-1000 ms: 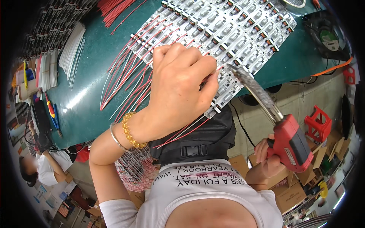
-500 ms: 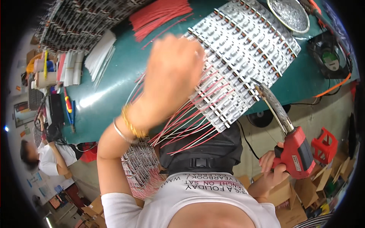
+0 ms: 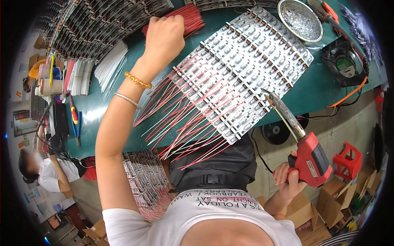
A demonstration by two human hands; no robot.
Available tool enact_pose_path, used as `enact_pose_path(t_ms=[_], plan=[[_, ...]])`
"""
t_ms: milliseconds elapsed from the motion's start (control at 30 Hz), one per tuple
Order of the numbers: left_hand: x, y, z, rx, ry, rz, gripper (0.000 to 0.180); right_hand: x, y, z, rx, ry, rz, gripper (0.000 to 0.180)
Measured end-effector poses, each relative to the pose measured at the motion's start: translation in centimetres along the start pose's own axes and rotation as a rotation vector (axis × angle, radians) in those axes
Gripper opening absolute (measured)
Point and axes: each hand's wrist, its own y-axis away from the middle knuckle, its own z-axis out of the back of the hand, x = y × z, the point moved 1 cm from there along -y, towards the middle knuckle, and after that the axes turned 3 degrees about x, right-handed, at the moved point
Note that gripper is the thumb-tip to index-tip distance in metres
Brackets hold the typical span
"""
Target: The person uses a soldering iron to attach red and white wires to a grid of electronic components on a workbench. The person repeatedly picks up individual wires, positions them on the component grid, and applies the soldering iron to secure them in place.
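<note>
My left hand point(image 3: 165, 37) reaches over the near edge of a pile of cut red wires point(image 3: 192, 19). Its fingers are curled and their tips are hidden, so what they pinch cannot be made out. My right hand point(image 3: 289, 176) grips a red and black soldering gun point(image 3: 314, 162). The gun's tip points up and left, over the lower right part of a panel of white circuit boards point(image 3: 250, 53). Red and white wires point(image 3: 184, 119) stick out from the panel's lower left boards, past the table's near edge.
A metal bowl of silvery bits point(image 3: 301, 22) and a small black fan point(image 3: 342, 61) are at the right on the green table point(image 3: 108, 135). White wires point(image 3: 108, 67), stacked boards point(image 3: 106, 24) and blue pliers point(image 3: 78, 127) are at the left. Another person point(image 3: 53, 172) sits far left.
My left hand has moved from above the wired boards, up and left to the red wire pile. The right hand still holds the soldering gun, barely moved in view.
</note>
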Motion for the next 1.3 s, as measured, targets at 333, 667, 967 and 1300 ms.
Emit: enact_pose_path(t_ms=[333, 667, 967, 1300], plan=[[-6.5, 6.5, 7.6, -0.026, 0.985, 0.35, 0.012, -0.2, 0.6, 0.2, -0.02, -0.024, 0.021, 0.06], [-14.6, 10.7, 6.8, -0.013, 0.747, 0.255, 0.011, 0.3, 1.9, 0.7, -0.012, 0.014, -0.029, 0.081], [-15.0, 10.5, 6.6, 0.034, 0.707, 0.248, 0.013, 0.0, 3.2, 1.5, -0.016, 0.073, -0.135, 0.074], [-15.0, 10.4, 6.8, 0.043, 0.701, 0.265, 0.013, 0.7, 3.1, 0.8, -0.006, 0.246, -0.158, 0.073]])
